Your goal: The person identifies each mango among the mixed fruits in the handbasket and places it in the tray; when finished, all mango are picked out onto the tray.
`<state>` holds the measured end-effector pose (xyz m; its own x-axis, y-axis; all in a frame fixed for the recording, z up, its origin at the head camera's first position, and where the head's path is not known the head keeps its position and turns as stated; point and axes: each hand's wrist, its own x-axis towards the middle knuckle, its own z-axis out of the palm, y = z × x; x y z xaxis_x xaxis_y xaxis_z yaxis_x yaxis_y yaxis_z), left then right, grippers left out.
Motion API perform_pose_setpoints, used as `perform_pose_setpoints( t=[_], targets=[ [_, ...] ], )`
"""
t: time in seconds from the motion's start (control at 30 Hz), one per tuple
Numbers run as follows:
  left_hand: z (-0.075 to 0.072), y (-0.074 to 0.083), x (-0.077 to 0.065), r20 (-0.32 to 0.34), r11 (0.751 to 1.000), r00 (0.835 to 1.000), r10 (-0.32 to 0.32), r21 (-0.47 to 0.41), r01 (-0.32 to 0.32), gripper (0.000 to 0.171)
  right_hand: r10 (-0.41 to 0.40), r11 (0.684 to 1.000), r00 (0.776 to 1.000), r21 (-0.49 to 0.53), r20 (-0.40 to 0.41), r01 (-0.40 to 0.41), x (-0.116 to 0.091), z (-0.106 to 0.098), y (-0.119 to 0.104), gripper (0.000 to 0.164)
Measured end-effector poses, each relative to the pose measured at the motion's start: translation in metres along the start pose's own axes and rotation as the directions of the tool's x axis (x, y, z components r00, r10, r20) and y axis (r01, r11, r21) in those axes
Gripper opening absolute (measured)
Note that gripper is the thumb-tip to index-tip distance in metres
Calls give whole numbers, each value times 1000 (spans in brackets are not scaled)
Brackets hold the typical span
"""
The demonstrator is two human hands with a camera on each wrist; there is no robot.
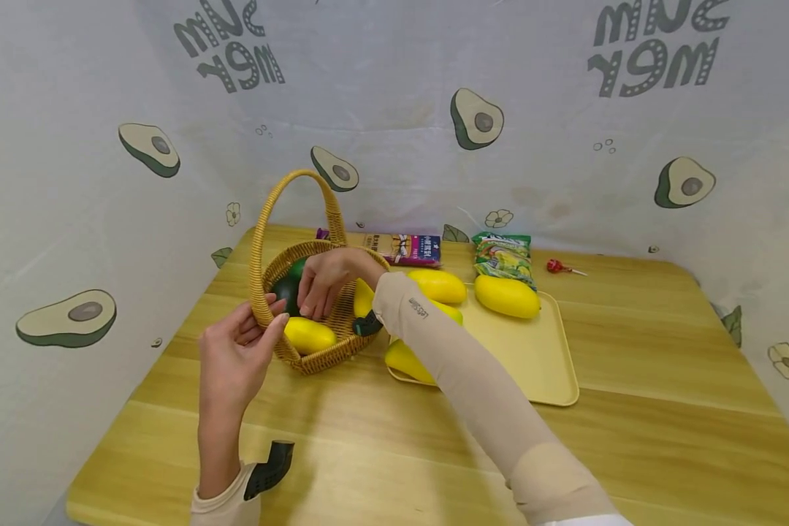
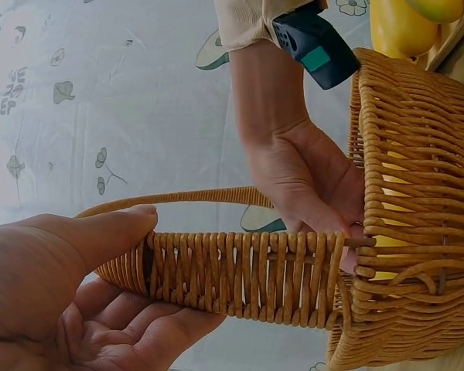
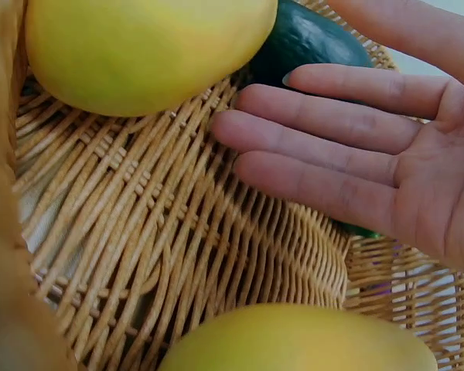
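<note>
A wicker basket [image 1: 329, 356] stands at the left of the table. My left hand [image 1: 237, 358] holds one side of its tall arched handle [image 2: 240, 270], thumb on one face and fingers on the other. Inside the basket reaches my right hand [image 1: 329, 281], its fingers straight and holding nothing in the right wrist view. Those fingers [image 3: 317, 178] lie beside a dark green, glossy, rounded fruit [image 3: 313, 46]. A yellow mango [image 3: 147, 46] and another mango [image 3: 301, 340] rest in the basket on either side of the hand. The sleeved right forearm hides part of the basket's right side.
Right of the basket, a pale yellow tray [image 1: 552, 365] carries several mangoes, one mango [image 1: 506, 296] at its back edge. Behind stand a purple pasta packet [image 1: 414, 250] and a green snack bag [image 1: 502, 256]. A red lollipop [image 1: 555, 267] lies at the back right, before a printed curtain.
</note>
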<state>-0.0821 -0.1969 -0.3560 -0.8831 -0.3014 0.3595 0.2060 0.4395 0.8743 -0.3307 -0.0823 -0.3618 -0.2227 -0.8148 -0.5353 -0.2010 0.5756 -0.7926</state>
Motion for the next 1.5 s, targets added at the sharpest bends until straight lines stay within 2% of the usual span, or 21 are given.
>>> perform_pose_setpoints(
  t=[0.27, 0.5, 0.9, 1.13, 1.3, 1.5],
  targets=[
    [1, 0, 0, 4, 1000, 1000, -11, 13, 11, 33, 51, 998, 997, -28, 56, -50, 3, 5, -7, 31],
    [1, -1, -1, 8, 1000, 1000, -14, 0, 14, 34, 63, 995, 994, -78, 87, -56, 4, 8, -10, 30],
    [2, 1, 1, 12, 1000, 1000, -3, 9, 3, 34, 84, 992, 991, -106, 106, -73, 2, 10, -15, 39],
    [2, 0, 1, 16, 1000, 1000, 0, -2, 0, 33, 38, 995, 992, -94, 124, -26, -7, 9, -13, 61],
    [1, 0, -1, 2, 1000, 1000, -11, 20, 11, 34, -43, 993, 992, -104, 122, 56, -15, 4, -8, 65],
    [0, 1, -2, 6, 1000, 1000, -27, 12, 27, 36, -121, 990, 985, -59, 123, 129, -28, -3, 1, 67]
  ],
)
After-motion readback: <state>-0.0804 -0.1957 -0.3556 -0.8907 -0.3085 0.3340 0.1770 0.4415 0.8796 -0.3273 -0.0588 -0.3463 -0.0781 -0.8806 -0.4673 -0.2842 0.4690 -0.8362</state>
